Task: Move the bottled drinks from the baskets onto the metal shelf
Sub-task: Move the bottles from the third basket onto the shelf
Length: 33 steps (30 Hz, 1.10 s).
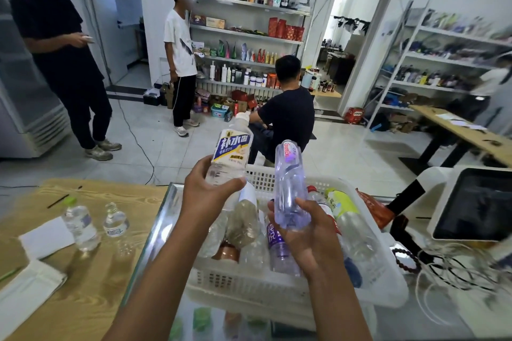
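Above the white basket of bottles, the left hand grips a white-labelled drink bottle while the right hand grips a clear water bottle.

One head-worn wide-angle camera views the scene from above the near edge of the glass counter, facing forward and down. Both forearms enter from the bottom edge, close to the lens. The white basket lies directly below; the far metal shelf appears beyond, strongly curved by lens distortion.
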### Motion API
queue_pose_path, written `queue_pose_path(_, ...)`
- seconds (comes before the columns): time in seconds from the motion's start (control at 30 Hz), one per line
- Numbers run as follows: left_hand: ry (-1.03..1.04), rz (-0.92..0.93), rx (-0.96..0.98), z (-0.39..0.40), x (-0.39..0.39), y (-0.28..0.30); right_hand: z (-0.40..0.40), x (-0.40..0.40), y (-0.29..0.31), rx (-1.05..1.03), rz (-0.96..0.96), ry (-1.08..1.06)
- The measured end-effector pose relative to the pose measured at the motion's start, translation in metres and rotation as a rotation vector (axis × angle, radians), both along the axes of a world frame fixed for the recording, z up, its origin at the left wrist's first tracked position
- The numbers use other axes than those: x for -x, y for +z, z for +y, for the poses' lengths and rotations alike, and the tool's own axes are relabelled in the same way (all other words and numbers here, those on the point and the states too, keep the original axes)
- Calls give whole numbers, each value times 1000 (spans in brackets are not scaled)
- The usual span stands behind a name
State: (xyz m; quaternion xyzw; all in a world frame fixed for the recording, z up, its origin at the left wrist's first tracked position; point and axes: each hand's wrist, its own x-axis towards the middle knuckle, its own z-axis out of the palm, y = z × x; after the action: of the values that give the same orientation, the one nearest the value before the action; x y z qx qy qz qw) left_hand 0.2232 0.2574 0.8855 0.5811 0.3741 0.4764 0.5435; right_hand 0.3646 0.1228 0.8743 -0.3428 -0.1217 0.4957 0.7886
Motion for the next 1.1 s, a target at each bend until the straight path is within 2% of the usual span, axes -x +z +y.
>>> queue_pose_path(0.13, -114, -85, 51, -10, -7, 6, -18, 0, -4, -127, 51, 78)
queue_pose_path(0.23, -166, -114, 77, -18, -16, 3, -24, 4, -7, -156, -90, 48)
queue_pose_path(0.3, -208, -121, 78, -25, -21, 0, -28, 6, -9, -102, -194, -32)
queue_pose_path(0.43, -301, -148, 57, -42, -27, -3, -42, 6, 0, 43, -174, -187)
queue_pose_path(0.63, -464, -179, 20, -77, -36, 6, -79, 17, 14, 230, -433, -511)
queue_pose_path(0.8, -635, -148, -39, -129, -52, 16, -147, 24, 20, 339, -521, -748)
queue_pose_path(1.1, -921, -49, -73, -280, -60, 13, -321, 68, 15, 494, -489, -1105)
